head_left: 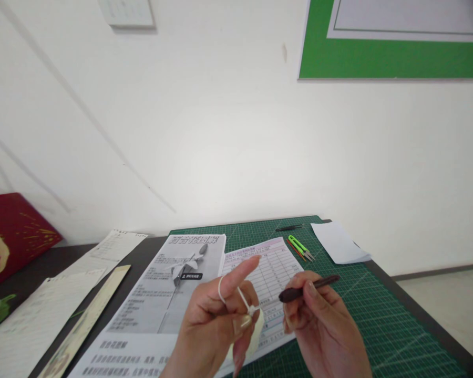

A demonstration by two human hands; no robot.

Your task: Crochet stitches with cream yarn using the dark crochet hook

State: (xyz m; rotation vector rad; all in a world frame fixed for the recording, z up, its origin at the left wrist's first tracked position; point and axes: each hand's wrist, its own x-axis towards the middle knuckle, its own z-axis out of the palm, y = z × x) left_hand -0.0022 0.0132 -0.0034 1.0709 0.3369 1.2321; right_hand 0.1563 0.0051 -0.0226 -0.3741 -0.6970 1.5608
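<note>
My left hand (220, 320) is raised over the printed sheets, its index finger stretched out and white yarn (243, 298) looped round it. Between its thumb and fingers it pinches a small piece of white crochet work (256, 325), partly hidden behind the fingers. To the right, my right hand (319, 320) holds a dark brown, pen-like handle (309, 289) between thumb and fingers, tilted up to the right. A fine tip on the handle cannot be made out. The two hands are apart.
Behind the hands, green-handled snips (298, 245) and dark tweezers (289, 228) lie on the green cutting mat (394, 320). White paper (339, 242) is at the right. Printed sheets (142, 294), a long pale strip (89, 320) and a red bag (16, 236) are at the left.
</note>
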